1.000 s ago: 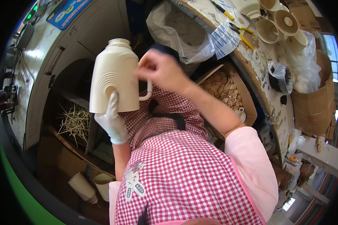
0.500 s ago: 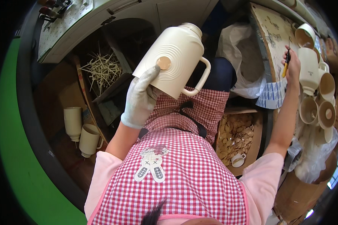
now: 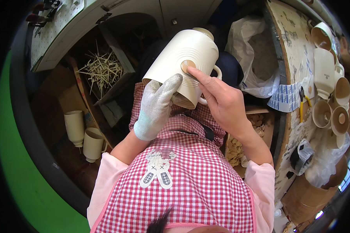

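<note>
A cream plastic jug body (image 3: 171, 54) with a side handle lies tilted over my lap. My left hand (image 3: 155, 105), in a pale glove, grips its open lower end, with the thumb on the outer wall. At the middle of the ringed pattern on its side sits a round tan disc (image 3: 188, 65). My bare right hand (image 3: 223, 99) has its index fingertip on that disc and the other fingers curled under. A thin dark edge shows below the index finger; what it belongs to is hidden. Yellow-handled pliers (image 3: 301, 106) rest on the right bench.
To the left, a box of thin cream sprues (image 3: 105, 72) stands above two more jug bodies (image 3: 74, 126). On the right bench (image 3: 289, 35) are several cream jugs (image 3: 324, 72) and a plastic bag (image 3: 256, 58) hangs beside it. A carton of tan discs (image 3: 234, 151) is below my right arm.
My right hand has come from the bench to the jug's disc, without the yellow-and-black tool it held. The jug has shifted slightly right, and my left thumb has moved off the disc.
</note>
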Demonstrator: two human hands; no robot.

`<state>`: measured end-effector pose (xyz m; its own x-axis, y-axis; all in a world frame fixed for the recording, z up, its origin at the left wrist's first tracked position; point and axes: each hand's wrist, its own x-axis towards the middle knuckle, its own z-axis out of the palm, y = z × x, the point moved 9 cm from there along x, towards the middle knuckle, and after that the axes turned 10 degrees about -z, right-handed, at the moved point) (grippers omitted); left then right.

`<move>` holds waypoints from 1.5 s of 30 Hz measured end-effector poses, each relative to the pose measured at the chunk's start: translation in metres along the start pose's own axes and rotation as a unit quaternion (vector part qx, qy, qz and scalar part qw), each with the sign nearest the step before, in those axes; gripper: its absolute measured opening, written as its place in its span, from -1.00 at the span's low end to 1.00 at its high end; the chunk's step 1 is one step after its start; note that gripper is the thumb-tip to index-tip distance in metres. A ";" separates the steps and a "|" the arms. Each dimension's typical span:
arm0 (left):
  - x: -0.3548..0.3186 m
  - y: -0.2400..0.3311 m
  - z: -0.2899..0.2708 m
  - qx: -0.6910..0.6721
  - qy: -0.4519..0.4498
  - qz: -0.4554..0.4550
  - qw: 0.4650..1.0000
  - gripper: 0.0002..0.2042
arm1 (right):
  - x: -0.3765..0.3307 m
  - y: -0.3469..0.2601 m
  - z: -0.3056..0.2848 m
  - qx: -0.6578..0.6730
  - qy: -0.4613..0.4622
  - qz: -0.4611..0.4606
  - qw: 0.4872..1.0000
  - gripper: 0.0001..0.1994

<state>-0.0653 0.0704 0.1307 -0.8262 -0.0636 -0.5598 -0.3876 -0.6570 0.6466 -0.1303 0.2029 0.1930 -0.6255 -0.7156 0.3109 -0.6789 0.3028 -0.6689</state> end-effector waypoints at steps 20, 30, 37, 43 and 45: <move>-0.007 0.003 0.008 0.132 -0.008 0.092 0.987 -0.62 | -0.020 0.015 -0.048 0.039 0.234 -0.028 0.971 -0.65; -0.025 0.017 -0.050 0.073 0.006 0.113 0.991 -0.58 | -0.008 0.071 -0.058 0.194 0.238 0.196 0.931 -0.38; -0.051 0.106 -0.165 -0.028 0.036 0.324 0.945 -0.38 | 0.109 0.018 -0.021 0.417 0.162 0.130 0.885 -0.32; -0.103 0.177 -0.203 0.117 0.063 0.475 0.870 -0.28 | 0.202 -0.034 0.044 0.510 0.030 0.042 0.859 -0.45; -0.147 0.249 -0.212 0.173 0.203 0.565 0.781 -0.32 | 0.204 -0.017 0.016 0.465 0.135 0.020 0.875 -0.53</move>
<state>0.0465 -0.2434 0.2644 -0.5504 -0.7344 0.3972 0.3503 0.2287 0.9083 -0.2403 0.0416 0.2577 -0.7947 -0.5030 0.3398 -0.1274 -0.4091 -0.9035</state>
